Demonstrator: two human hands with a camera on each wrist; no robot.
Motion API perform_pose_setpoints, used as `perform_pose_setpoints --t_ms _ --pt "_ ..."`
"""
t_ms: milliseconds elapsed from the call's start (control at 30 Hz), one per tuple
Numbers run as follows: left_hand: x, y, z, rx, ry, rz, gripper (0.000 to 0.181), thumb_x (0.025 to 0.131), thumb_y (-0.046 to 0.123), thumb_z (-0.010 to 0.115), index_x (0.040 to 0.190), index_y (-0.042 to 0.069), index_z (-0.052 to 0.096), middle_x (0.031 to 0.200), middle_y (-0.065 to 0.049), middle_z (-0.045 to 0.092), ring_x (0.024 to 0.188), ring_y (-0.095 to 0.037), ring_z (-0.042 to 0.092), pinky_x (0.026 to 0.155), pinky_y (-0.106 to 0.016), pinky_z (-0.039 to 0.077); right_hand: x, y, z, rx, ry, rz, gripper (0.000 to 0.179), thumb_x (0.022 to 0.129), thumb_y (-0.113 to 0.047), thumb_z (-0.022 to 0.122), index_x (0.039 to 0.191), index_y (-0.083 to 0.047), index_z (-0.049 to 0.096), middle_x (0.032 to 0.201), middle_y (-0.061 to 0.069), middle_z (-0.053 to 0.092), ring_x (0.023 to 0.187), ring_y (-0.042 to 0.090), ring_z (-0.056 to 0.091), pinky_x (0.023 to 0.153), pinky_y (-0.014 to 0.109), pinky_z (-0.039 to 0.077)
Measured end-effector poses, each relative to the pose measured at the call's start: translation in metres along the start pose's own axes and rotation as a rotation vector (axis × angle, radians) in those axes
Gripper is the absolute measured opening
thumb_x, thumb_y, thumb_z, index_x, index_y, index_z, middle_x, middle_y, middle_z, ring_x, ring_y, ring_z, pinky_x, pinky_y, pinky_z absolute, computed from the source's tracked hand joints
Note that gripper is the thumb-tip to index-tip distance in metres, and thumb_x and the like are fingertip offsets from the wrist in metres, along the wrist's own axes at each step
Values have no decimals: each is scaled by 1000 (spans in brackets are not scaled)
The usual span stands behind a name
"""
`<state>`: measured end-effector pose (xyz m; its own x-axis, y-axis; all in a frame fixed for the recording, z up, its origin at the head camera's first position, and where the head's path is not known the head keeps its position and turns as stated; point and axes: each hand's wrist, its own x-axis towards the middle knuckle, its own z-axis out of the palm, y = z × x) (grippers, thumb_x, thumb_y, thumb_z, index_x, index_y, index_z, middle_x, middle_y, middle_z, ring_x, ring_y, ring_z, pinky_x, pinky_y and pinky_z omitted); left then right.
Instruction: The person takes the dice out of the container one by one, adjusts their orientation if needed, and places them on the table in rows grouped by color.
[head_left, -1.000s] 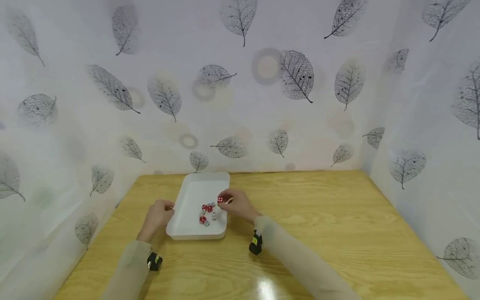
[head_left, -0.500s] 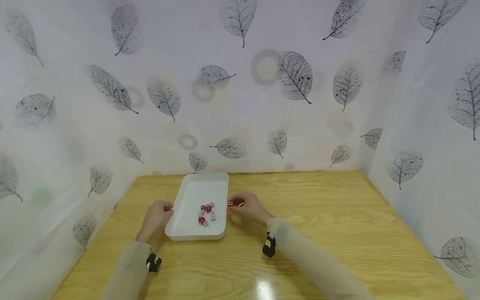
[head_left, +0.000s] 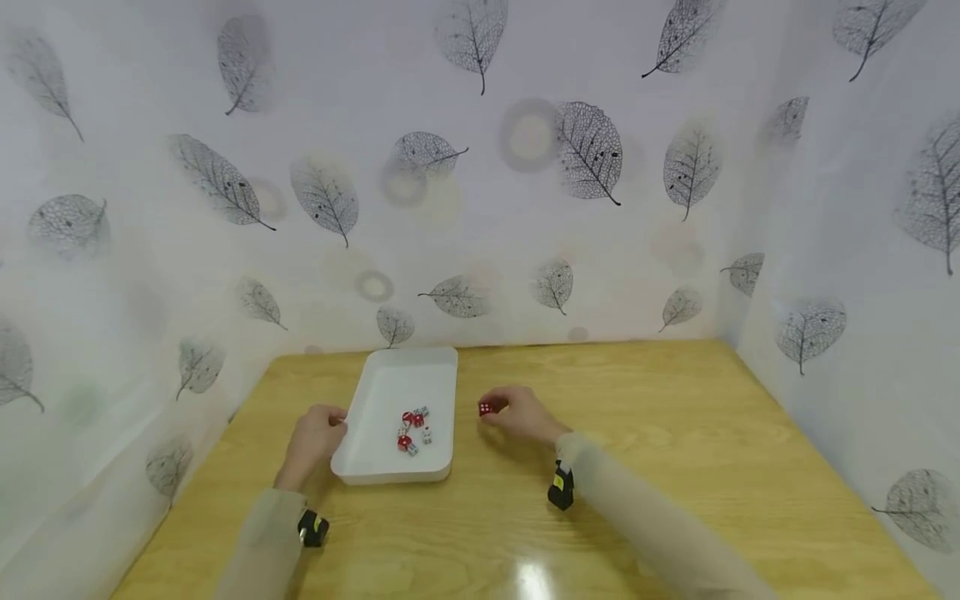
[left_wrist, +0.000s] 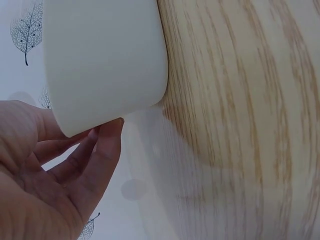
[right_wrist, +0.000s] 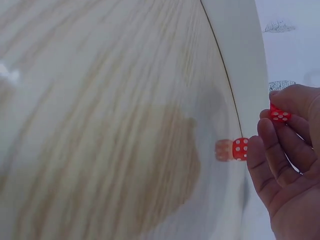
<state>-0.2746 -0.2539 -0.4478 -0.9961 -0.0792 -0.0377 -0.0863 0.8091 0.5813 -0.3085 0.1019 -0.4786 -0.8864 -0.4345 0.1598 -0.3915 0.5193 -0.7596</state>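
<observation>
A white rectangular tray (head_left: 392, 478) stands on the left part of the wooden table, several red and white dice (head_left: 412, 429) lying loose in it. My left hand (head_left: 313, 437) holds the tray's left side; in the left wrist view its fingers (left_wrist: 102, 150) touch the outer wall near the rim. Just right of the tray, low over the table, my right hand (head_left: 519, 412) pinches a red die (right_wrist: 280, 115) between thumb and forefinger. A second red die (right_wrist: 240, 149) sits on the tabletop beside the other fingertips, its reflection showing in the surface.
The wood-grain table (head_left: 637, 467) extends right and toward me. Behind it and along both sides hangs a pale sheet printed with leaves (head_left: 592, 154). A black wrist camera (head_left: 561, 486) is strapped to the right wrist, another camera (head_left: 312, 528) to the left.
My right hand has moved right, from over the tray's right edge to above the table beside it, carrying the red die. My left hand stays at the tray.
</observation>
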Motion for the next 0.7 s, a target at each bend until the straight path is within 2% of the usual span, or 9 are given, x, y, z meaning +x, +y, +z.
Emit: perform_pose_setpoints --t_ms 233,367,467,700 --pt "-1 1 0 6 4 3 37 90 7 49 120 -10 62 104 -24 67 89 -31 62 74 -43 52 2 8 -10 -27 41 50 25 86 -12 73 110 -7 71 100 2 72 94 14 65 88 35 52" --pt "-3 -2 -1 29 4 -3 38 90 7 49 122 -9 62 107 -24 68 92 -32 64 76 -44 52 3 12 -14 -37 30 71 23 86 -13 73 109 -9 71 101 1 72 93 13 64 88 34 52" --pt "-2 -3 0 27 0 -12 38 90 8 49 122 -9 62 106 -23 68 91 -31 63 75 -42 52 2 16 -19 -42 37 81 23 87 -13 72 110 -8 71 100 1 71 93 14 64 87 34 52" --pt "1 1 0 25 4 15 38 90 8 49 121 -9 63 106 -24 67 93 -33 63 77 -45 52 -1 26 -36 -42 82 112 30 88 -13 71 116 -3 68 106 4 70 96 17 64 89 37 53"
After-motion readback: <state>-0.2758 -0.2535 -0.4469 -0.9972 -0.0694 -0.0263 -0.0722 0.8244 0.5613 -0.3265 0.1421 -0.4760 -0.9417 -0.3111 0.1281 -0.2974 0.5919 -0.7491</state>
